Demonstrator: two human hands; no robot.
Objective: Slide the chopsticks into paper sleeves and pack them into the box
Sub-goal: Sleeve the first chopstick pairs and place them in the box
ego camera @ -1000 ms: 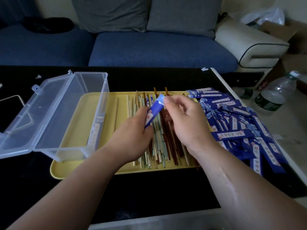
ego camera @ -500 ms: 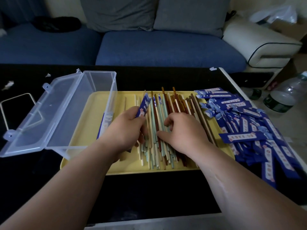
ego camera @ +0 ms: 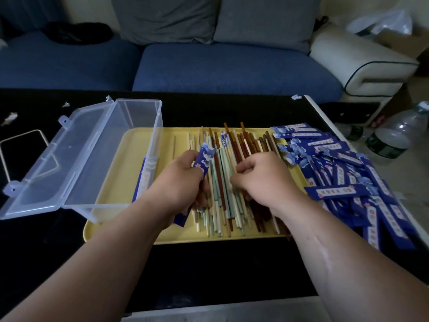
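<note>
Chopsticks (ego camera: pixel 224 173), dozens of them in pale green, cream, and reddish brown, lie side by side in a loose heap across the middle of a yellow tray (ego camera: pixel 181 138) on a black table (ego camera: pixel 209 270). The left hand (ego camera: pixel 178 180) has its fingers and thumb curled around 1 blue paper sleeve (ego camera: pixel 204 159), which slants up out of the fist over the left edge of the heap, its lower end showing below the wrist. The right hand (ego camera: pixel 262 175) rests knuckles-up on the heap, fingers bent tightly with the tips down among the sticks; whether it has caught 1 cannot be told. A clear plastic box (ego camera: pixel 111 187) sits partly on the tray's left end with its lid (ego camera: pixel 34 170) swung open to the left, and 1 blue sleeved item (ego camera: pixel 145 177) stands against its right wall inside. A heap of blue sleeves (ego camera: pixel 343 168) covers the table just right of the tray. A blue sofa (ego camera: pixel 232 66) stands behind the table.
</note>
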